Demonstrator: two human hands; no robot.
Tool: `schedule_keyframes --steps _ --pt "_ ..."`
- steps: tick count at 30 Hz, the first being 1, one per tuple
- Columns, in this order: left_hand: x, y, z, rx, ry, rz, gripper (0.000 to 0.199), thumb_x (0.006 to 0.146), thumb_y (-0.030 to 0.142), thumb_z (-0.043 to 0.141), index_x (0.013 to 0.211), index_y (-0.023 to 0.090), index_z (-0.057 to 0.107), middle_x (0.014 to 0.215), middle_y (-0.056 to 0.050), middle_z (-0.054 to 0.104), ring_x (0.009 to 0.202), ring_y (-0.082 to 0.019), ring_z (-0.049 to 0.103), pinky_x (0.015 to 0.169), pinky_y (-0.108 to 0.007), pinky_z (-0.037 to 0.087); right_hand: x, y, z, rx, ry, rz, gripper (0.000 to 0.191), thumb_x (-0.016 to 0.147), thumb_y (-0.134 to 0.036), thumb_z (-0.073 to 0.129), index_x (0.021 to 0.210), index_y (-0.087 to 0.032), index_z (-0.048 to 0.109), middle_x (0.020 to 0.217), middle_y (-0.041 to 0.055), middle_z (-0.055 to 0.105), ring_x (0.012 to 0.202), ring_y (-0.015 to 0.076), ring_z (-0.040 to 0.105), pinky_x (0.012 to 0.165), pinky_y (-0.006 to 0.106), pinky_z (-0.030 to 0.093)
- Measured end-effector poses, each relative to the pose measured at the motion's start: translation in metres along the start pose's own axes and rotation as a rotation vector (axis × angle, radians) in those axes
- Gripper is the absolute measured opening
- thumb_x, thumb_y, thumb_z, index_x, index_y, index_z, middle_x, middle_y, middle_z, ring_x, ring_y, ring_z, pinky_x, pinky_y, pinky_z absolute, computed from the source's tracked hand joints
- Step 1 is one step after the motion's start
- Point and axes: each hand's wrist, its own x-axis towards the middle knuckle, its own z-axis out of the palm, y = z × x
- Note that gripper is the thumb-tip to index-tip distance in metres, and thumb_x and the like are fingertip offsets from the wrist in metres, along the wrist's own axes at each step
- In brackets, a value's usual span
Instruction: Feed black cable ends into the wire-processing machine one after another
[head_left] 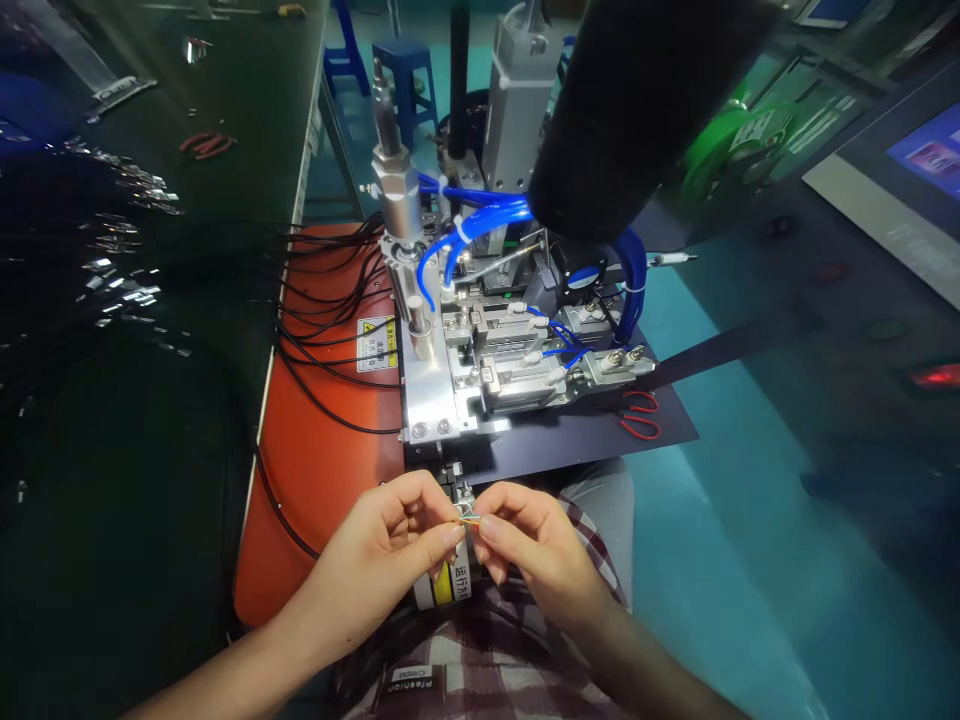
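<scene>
Thin coloured wires (pixel 469 519), with green and orange among them, stretch across the small gap between my two hands. My left hand (pixel 409 530) pinches them between thumb and forefinger from one side. From the other side my right hand (pixel 525 535) pinches their ends, fingers curled. Both hands are above my lap, just in front of a metal machine (pixel 517 360) with blue air tubes. Right behind the fingertips is a small metal fitting (pixel 457 475) at the machine's near edge. The wires' far ends are hidden by my fingers.
Red-handled scissors (pixel 640 415) lie on the machine's dark plate at the right. Black cables (pixel 322 380) cross an orange surface (pixel 315 450) at the left. Beyond it, a dark table (pixel 150 450) carries scattered shiny-ended pieces. A black cylinder (pixel 630 110) hangs overhead; a screen (pixel 930 150) stands far right.
</scene>
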Motion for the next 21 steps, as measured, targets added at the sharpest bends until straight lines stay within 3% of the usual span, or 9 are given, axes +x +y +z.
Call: schedule_keyframes --steps 5,9,13,21 --pt "-0.002 -0.003 0.003 0.02 0.051 0.103 0.013 0.081 0.026 0.063 0.074 0.017 0.056 0.07 0.002 0.059 0.065 -0.01 0.054 0.06 -0.02 0.043 -0.005 0.004 0.008 -0.089 0.048 -0.068 0.021 0.083 -0.036 0.061 0.075 -0.018 0.054 0.062 -0.0042 0.05 0.049 0.0073 0.04 0.048 0.02 0.034" --pt "-0.003 -0.004 0.004 -0.031 0.016 0.126 0.008 0.082 0.027 0.063 0.083 0.019 0.061 0.076 0.001 0.061 0.073 -0.012 0.056 0.067 -0.022 0.045 -0.004 0.003 0.008 -0.133 0.049 -0.087 0.02 0.085 -0.035 0.059 0.076 -0.018 0.053 0.062 -0.0042 0.049 0.05 0.0078 0.04 0.049 0.02 0.035" --pt "-0.003 -0.003 0.0 -0.064 -0.035 0.051 0.016 0.084 0.03 0.061 0.096 0.021 0.065 0.077 0.0 0.063 0.067 -0.011 0.055 0.06 -0.02 0.043 -0.003 0.001 0.004 -0.187 0.043 -0.087 0.022 0.085 -0.037 0.058 0.075 -0.019 0.052 0.061 -0.0043 0.049 0.05 0.0083 0.041 0.049 0.021 0.037" --pt "0.003 -0.003 -0.007 -0.289 -0.173 -0.123 0.014 0.082 0.028 0.064 0.085 0.015 0.061 0.052 0.003 0.056 0.046 -0.006 0.045 0.045 -0.016 0.029 -0.002 -0.006 0.0 -0.28 -0.042 -0.107 0.018 0.085 -0.032 0.057 0.074 -0.018 0.051 0.063 -0.0036 0.049 0.053 0.0095 0.042 0.051 0.022 0.034"
